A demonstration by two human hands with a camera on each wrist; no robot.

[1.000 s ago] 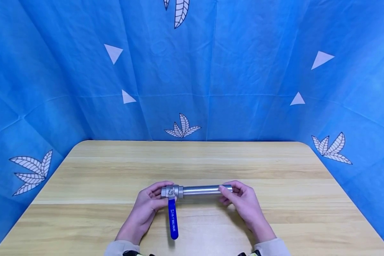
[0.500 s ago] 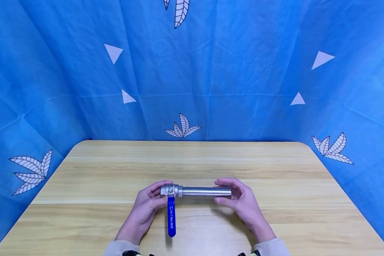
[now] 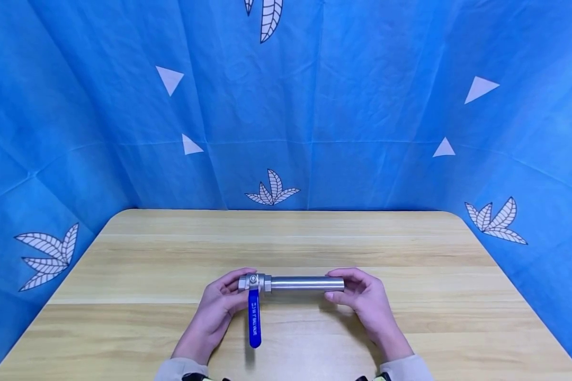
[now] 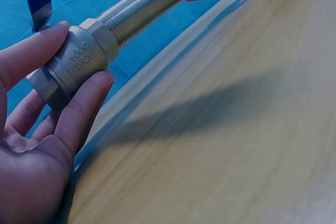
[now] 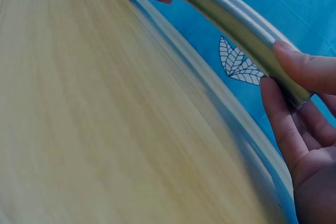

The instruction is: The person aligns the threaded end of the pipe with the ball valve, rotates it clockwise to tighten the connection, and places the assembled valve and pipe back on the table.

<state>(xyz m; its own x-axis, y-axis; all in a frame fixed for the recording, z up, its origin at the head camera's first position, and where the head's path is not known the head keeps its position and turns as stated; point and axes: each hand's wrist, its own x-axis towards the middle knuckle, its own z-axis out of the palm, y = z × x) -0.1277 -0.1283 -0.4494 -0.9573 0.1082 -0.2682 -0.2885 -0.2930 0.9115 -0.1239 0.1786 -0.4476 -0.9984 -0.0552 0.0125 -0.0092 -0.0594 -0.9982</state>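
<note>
- Fingers and thumb of the left hand curl round the valve, clamping its metal body; the wrist view shows raised lettering on the body between thumb and forefinger.
- Fingers of the right hand close on the far end of the pipe, thumb on one side, fingers on the other.
- The pipe is screwed into the valve and the two lie level, held just above the table, near its front edge.
- The blue handle hangs down from the valve toward the person, tilted a little to the right at its tip.
- Against half a second ago, the right hand's fingers now wrap closer round the pipe end; then they were spread wider over it.
- Against a second ago, the handle's tip sits higher and further left, and the valve has shifted slightly left.
- A blue cloth with white leaves and triangles rises behind the table.
</note>
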